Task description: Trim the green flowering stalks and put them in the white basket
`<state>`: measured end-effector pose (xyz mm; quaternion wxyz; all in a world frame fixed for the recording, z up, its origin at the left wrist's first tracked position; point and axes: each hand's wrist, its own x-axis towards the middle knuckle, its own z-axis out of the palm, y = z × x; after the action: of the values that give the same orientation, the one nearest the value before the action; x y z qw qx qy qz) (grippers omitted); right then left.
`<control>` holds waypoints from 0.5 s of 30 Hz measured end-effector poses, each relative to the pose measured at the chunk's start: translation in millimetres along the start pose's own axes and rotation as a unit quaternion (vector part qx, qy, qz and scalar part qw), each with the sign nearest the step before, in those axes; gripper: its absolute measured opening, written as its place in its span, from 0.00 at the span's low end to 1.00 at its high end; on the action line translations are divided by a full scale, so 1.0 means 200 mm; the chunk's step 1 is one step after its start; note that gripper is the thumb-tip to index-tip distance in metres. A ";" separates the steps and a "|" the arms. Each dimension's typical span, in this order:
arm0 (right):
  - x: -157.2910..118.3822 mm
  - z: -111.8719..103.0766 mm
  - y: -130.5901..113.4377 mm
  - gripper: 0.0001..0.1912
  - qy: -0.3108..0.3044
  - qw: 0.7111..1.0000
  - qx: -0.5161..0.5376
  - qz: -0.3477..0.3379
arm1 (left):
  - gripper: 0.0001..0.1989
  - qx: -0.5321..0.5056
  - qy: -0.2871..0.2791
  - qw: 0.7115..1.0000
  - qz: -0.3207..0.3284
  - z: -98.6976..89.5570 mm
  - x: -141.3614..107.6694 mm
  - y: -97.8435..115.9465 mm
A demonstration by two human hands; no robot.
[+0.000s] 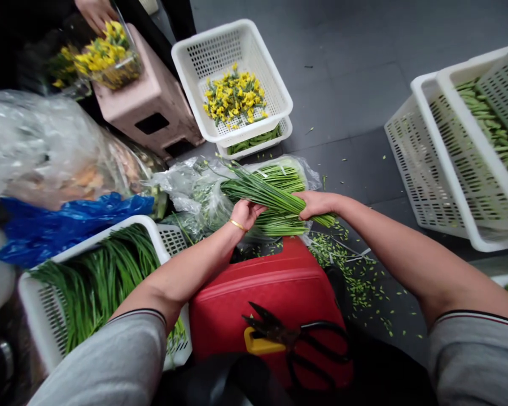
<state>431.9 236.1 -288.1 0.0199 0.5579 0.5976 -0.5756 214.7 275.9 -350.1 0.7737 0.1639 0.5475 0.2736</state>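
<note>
At left I see long leaves [114, 270] filling the white basket [160, 241] to its far edge, perhaps finished. My left hand [246, 213] curls narrow beneath the green bunch [265, 193], its grip unclear; more stems [279, 226] under it, seemingly left to handle, lie at the plastic bag's [186, 177] right end. My right hand [315, 204] holds the bunch; green bits [342, 260] on the floor [347, 192] suggest work partway through

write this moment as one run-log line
left hand: touching chive-stem bundle | right hand: gripping bundle near one end | scissors: on red plastic surface | yellow blossoms: in white basket
</note>
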 end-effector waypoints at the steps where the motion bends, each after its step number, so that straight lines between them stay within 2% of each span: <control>1: -0.04 -0.01 -0.03 0.22 0.000 1.000 0.019 -0.006 | 0.06 -0.018 -0.007 1.000 -0.007 0.03 -0.04 0.03; 5: -0.25 -0.05 -0.19 0.14 -0.034 0.993 0.113 -0.016 | 0.07 -0.021 -0.016 0.999 -0.044 0.13 -0.26 0.17; 8: -0.47 -0.05 -0.37 0.10 -0.080 0.979 0.187 -0.004 | 0.08 -0.017 -0.031 0.998 -0.052 0.19 -0.49 0.28; 10: -0.63 -0.02 -0.50 0.09 -0.088 0.968 0.237 0.003 | 0.09 -0.024 -0.044 0.998 -0.035 0.22 -0.68 0.33; 12: -0.79 0.07 -0.64 0.10 -0.063 0.956 0.288 -0.005 | 0.09 -0.047 -0.060 0.997 0.001 0.25 -0.88 0.37; 15: -0.99 0.34 -0.83 0.11 -0.017 0.935 0.353 -0.030 | 0.13 -0.096 -0.081 0.989 0.075 0.27 -1.20 0.36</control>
<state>349.7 108.1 -67.8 -0.1851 0.5008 0.3721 -0.7593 188.2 190.8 -109.8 0.8048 0.1511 0.4402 0.3683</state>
